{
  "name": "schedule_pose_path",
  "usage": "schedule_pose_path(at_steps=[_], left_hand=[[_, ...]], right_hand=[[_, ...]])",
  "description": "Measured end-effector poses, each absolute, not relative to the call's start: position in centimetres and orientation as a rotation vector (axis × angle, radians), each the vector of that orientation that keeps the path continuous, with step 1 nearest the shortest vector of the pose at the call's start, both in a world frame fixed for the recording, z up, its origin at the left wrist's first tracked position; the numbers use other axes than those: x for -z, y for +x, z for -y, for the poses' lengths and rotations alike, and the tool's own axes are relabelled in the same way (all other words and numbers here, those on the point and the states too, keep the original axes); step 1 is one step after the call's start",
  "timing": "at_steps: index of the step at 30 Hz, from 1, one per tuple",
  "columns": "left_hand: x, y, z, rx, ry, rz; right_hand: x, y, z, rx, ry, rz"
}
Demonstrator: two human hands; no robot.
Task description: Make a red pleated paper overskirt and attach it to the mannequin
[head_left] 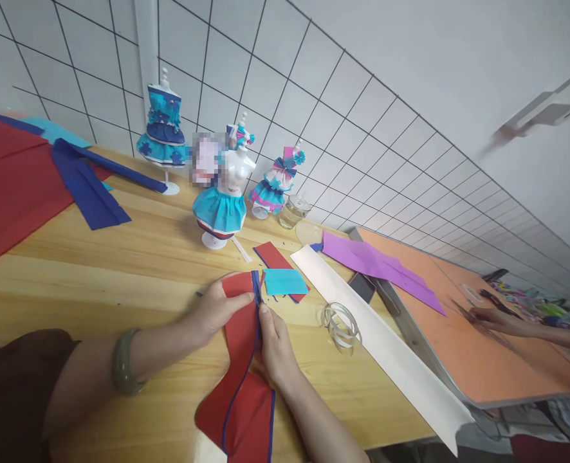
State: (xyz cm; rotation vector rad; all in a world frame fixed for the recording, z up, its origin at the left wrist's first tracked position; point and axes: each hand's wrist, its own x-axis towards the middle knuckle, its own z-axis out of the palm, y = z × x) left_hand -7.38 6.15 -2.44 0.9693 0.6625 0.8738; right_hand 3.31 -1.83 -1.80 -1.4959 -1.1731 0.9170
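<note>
My left hand [217, 307] is closed on the upper end of a long red paper strip [239, 347] with a dark blue edge, thumb on top. The strip hangs down over the table edge toward me, curling at the bottom. My right hand [278, 344] is closed at the strip's blue edge, around scissors [258, 298]; only a small dark part of them shows, against the edge by my left thumb. Just beyond my hands lie a light blue paper piece [285, 281] and, under it, a red piece [271, 254], with small blue scraps about.
Miniature dress forms [227, 170] in paper outfits stand along the tiled wall, by a glass cup [294, 211]. A white strip [362, 328], clear tape rolls [341, 326] and purple paper [381, 267] lie right. Red sheets [15, 180] lie left. Another person's hand [497, 319] works at an orange table [497, 366].
</note>
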Motion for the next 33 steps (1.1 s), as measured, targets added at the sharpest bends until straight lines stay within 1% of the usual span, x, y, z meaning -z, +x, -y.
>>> schedule_pose_path(at_steps=[33], left_hand=[[1.91,-7.37,-6.07,-0.876,0.943,-0.638]], right_hand=[[2.21,3.42,1.83,-0.894,-1.583,1.158]])
